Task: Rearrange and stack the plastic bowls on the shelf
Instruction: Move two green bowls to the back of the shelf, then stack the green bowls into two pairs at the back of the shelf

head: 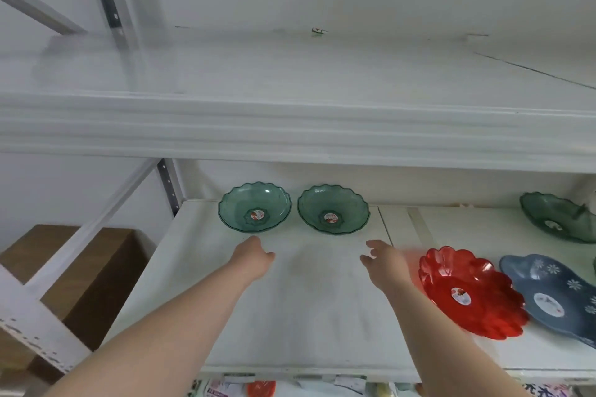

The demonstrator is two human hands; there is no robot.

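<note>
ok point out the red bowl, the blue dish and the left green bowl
red bowl [472, 295], head view, on its flat base
blue dish [554, 296], head view, on its inner floor
left green bowl [254, 211], head view, on its inside

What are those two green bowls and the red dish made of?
Left green bowl and right green bowl: likely translucent glossy plastic; the shelf shows through and rims glint. Red dish: the same see-through shiny look, probably plastic.
</note>
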